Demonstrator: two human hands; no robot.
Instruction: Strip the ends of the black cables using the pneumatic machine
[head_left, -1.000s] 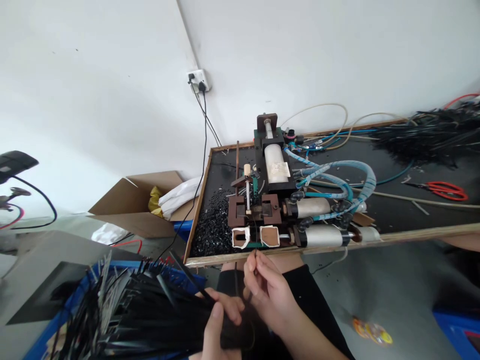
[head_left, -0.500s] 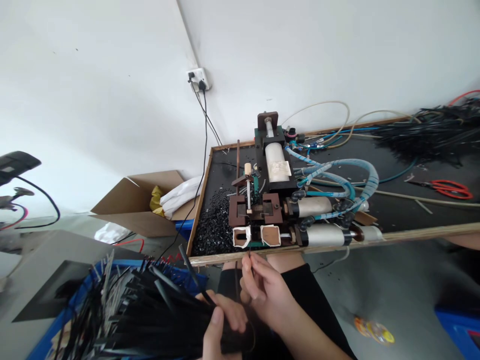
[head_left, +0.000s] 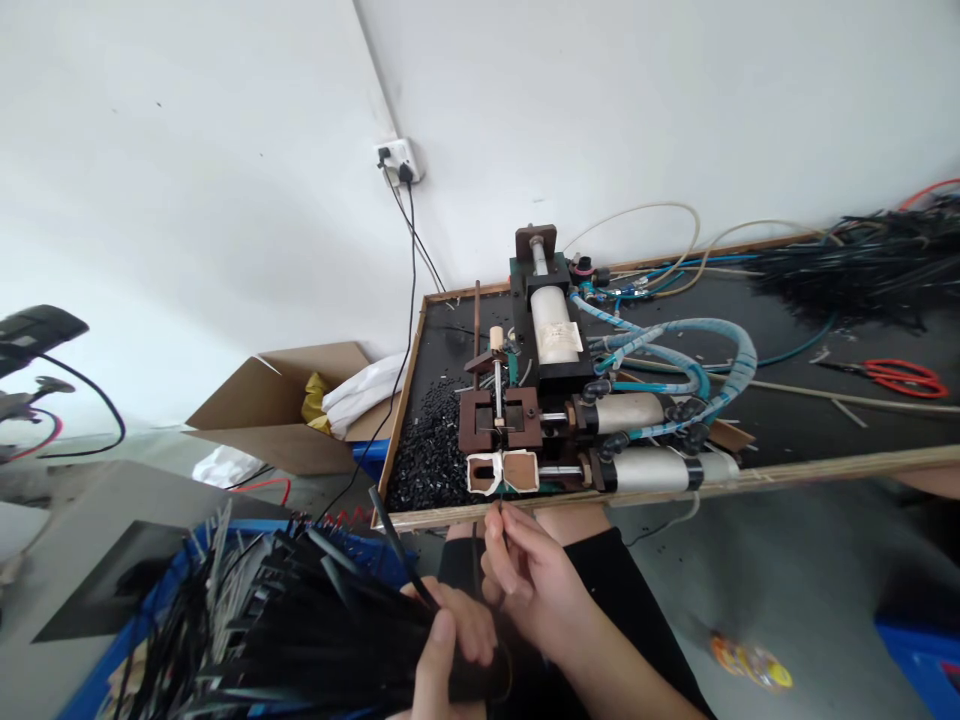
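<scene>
The left hand (head_left: 442,650) is curled around a fat bunch (head_left: 330,620) of black wires, with ends fanning out toward 9 o'clock. The right hand (head_left: 536,590) pinches one thin wire (head_left: 502,503) between thumb and finger. It points to 12 o'clock, where it meets the machine (head_left: 555,330) near two brown blocks (head_left: 520,470) standing close together. On the tabletop (head_left: 442,345), black bits (head_left: 427,460) lie between 10 and 11 o'clock from the right hand; red scissors (head_left: 904,378) lie at 2 o'clock.

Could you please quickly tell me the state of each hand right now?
Left hand: closed around a bundle of black strips.
Right hand: closed, pinching a thin dark strand.
</scene>
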